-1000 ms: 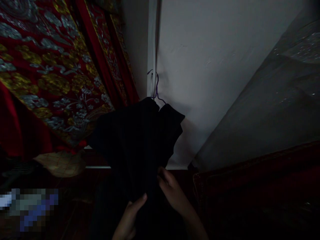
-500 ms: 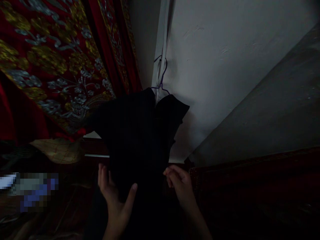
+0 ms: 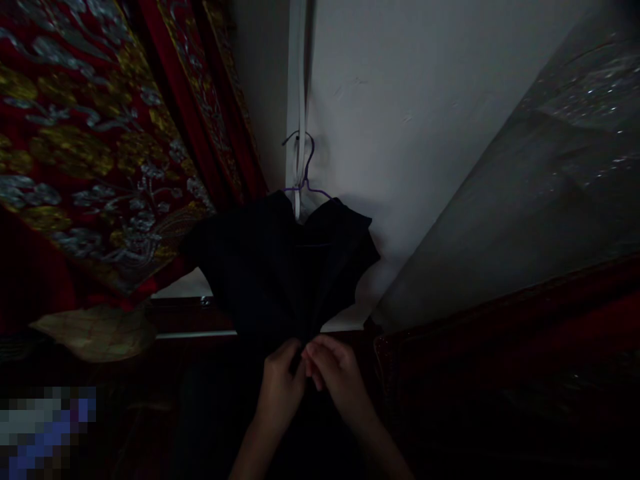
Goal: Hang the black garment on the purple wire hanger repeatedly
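Observation:
A dark, sleeveless-looking garment (image 3: 255, 267) hangs open-necked on a thin purple hanger (image 3: 308, 170), which hooks onto a pale strip along the wall. Low on its front, my left hand (image 3: 283, 377) pinches the cloth near the front edge. My right hand (image 3: 333, 367) is closed right beside it, thumb and finger pressed together on the same spot of the garment. The cloth is drawn into folds toward my fingertips. Whatever small detail lies between them, such as a button, is too dark to make out.
Red cloth with gold and silver embroidery (image 3: 90, 133) hangs at the left. Behind the garment rises a white wall (image 3: 390, 100). A clear plastic sheet (image 3: 565, 153) covers the right side above dark red material (image 3: 500, 327). A pale checked bundle (image 3: 100, 333) sits lower left.
My left hand has gone from spread fingers to a pinch, moving right to meet my right hand. The right hand moved slightly left, drawing the garment's edge toward its middle. The view shifted.

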`<state>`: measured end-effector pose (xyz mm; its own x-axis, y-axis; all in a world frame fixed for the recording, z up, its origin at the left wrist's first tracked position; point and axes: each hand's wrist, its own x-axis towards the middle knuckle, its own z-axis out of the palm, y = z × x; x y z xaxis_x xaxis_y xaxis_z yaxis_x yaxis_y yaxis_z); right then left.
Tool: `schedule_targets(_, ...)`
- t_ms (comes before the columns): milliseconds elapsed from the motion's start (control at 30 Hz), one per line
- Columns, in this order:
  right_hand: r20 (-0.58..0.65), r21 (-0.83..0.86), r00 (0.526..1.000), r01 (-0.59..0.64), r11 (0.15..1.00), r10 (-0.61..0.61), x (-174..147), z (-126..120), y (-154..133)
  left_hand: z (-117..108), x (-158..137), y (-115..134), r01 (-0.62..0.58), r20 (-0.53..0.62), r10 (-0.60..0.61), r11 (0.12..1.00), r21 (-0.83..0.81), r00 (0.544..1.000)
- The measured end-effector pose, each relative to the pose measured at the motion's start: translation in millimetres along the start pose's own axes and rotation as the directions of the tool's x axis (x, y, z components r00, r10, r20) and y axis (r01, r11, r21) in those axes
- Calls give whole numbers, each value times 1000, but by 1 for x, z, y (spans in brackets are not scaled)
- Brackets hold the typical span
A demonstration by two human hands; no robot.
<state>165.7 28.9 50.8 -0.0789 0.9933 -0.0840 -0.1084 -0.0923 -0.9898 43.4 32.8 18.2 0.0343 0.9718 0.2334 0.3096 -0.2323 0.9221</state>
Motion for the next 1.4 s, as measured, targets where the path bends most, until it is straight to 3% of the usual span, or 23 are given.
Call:
schedule_targets(167, 25, 38, 999, -41, 998, 40, 34, -6, -18, 2, -3, -3, 58, 32, -59, 998, 18, 998)
schedule_targets(367, -80, 177, 989, 140, 974, -127, 121, -12, -128, 17, -4, -20, 89, 95, -106, 982, 168, 990)
schedule_targets(433, -25, 202, 988, 157, 967, -155, 138, -10, -160, 22, -3, -22, 77, 107, -96, 983, 164, 990)
schedule_targets(500, 20, 193, 979, 194, 962, -201, 139, -4, -175, 23, 2, -20, 80, 138, -105, 981, 175, 985)
schedule_targets(567, 51, 155, 962, 256, 954, -267, 129, 2, -173, 16, 13, -8, 83, 210, -122, 979, 187, 970)
schedule_targets(633, 82, 95, 933, 342, 935, -350, 115, 5, -165, 0, 29, 14, 29, 228, -66, 986, 162, 971)
schedule_targets(733, 127, 4, 875, 471, 882, -468, 96, 3, -158, -33, 61, 66, -175, 8, 175, 982, 65, 985)
schedule_targets(833, 135, -54, 833, 546, 836, -536, 84, 0, -164, -63, 97, 120, -416, -210, 418, 908, 55, 884)
schedule_targets(900, 127, -85, 809, 585, 806, -574, 82, -2, -170, -73, 117, 146, -518, -155, 548, 833, 196, 822)
schedule_targets(1000, 77, -143, 786, 618, 773, -614, 89, -5, -168, -74, 137, 163, -577, -30, 636, 718, 389, 771)
schedule_targets(1067, 22, -190, 787, 609, 770, -617, 101, -6, -155, -70, 141, 168, -589, -28, 672, 667, 456, 740)
schedule_targets(1133, -3, -231, 823, 553, 801, -569, 114, -6, -133, -72, 140, 171, -588, -91, 705, 648, 483, 703)
schedule_targets(1233, 33, -264, 926, 371, 890, -376, 120, -3, -96, -94, 139, 169, -529, -373, 681, 728, 437, 630)
schedule_targets(1333, 117, -193, 963, 262, 946, -243, 103, -2, -64, -130, 139, 143, -475, -706, 440, 864, 167, 554)
schedule_targets(1367, 142, -153, 964, 247, 957, -226, 92, -1, -56, -141, 138, 127, -478, -777, 304, 878, 5, 551)
schedule_targets(1400, 157, -113, 964, 233, 966, -214, 81, 0, -48, -147, 136, 109, -459, -772, 159, 869, -187, 616)
